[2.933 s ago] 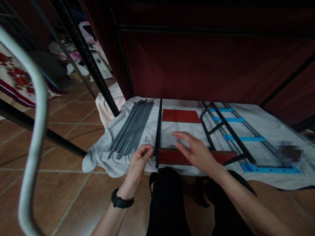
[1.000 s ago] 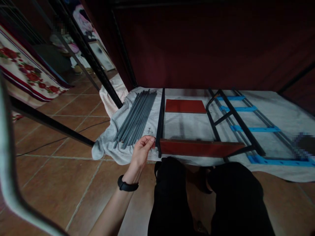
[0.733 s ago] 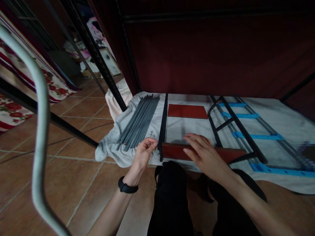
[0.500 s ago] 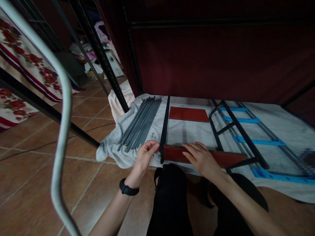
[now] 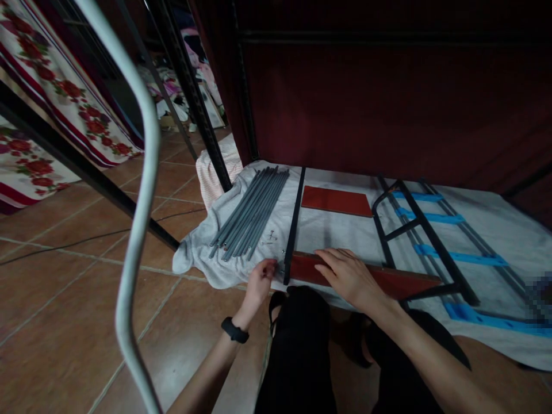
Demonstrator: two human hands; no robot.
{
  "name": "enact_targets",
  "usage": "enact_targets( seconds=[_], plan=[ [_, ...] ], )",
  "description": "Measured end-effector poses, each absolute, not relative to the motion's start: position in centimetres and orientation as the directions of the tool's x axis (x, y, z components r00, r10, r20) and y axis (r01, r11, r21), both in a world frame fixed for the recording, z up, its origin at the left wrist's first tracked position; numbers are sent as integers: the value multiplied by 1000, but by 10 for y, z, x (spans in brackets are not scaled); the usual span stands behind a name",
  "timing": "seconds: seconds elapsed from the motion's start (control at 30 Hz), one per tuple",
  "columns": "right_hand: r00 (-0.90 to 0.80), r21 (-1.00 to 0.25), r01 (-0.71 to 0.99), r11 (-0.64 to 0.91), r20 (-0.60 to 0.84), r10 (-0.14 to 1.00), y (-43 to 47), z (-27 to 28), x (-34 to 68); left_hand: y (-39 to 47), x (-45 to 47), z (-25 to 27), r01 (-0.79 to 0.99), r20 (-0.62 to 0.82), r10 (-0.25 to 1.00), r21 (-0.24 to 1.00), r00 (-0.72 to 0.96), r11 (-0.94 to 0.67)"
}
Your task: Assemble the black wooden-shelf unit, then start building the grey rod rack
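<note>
My left hand [image 5: 261, 280] is closed in a pinch beside the near end of a black metal bar [image 5: 295, 224]. Whatever lies between its fingertips is too small to make out. A small screw [image 5: 283, 251] juts from the bar's side just above those fingers. My right hand [image 5: 345, 273] grips the upper edge of a reddish-brown board [image 5: 304, 269], its fingers over the edge and its thumb on the near face. That board runs from the bar to a black metal frame [image 5: 425, 236] on the right. A second reddish-brown board [image 5: 336, 201] lies flat farther back.
Grey metal tubes [image 5: 252, 213] lie bunched on the pale cloth [image 5: 224, 270], with a few small screws [image 5: 271, 236] nearby. Blue slotted strips [image 5: 457, 253] with grey rods lie at right. A pale bent pipe [image 5: 149, 172] and a black slanted bar [image 5: 86, 167] stand at left.
My left hand has dropped slightly along the bar's end, baring a screw above it. The right hand stays on the board. The view has shifted a little to the left.
</note>
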State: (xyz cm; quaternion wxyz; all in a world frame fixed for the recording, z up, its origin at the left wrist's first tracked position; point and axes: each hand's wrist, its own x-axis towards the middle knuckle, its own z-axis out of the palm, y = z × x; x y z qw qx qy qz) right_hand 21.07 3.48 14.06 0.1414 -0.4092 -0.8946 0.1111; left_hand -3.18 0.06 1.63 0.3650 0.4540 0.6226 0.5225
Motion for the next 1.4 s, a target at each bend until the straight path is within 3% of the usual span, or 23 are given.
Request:
enact_targets(
  seconds=[0.17,0.3,0.4,0.5,0.63,0.83,1.17,1.4],
  plan=[
    [-653,-390,712,584,-62,755,57,155,183,-7,-22,-11,582,148,977,813,-156,-30],
    [-718,-538,655,530,-227,658,80,158,166,-6,-19,-5,649,122,982,761,-146,2],
    [-755,-591,612,526,-238,611,87,156,161,-3,-19,0,632,112,980,775,-163,16],
    [-757,-617,592,519,-205,621,89,156,163,1,-20,3,540,58,977,839,-206,65],
    [-740,-668,575,473,-178,648,89,158,169,6,-21,6,165,-169,949,962,-265,217],
    [-735,-672,558,487,-128,666,88,163,172,12,-19,5,-124,-268,925,962,-268,242],
    [-740,-692,548,470,-140,658,89,164,175,7,-21,9,-311,-317,924,919,-215,243],
    [-747,-644,564,517,-132,651,83,166,169,6,-19,7,-331,-245,930,932,-274,148]
  ],
)
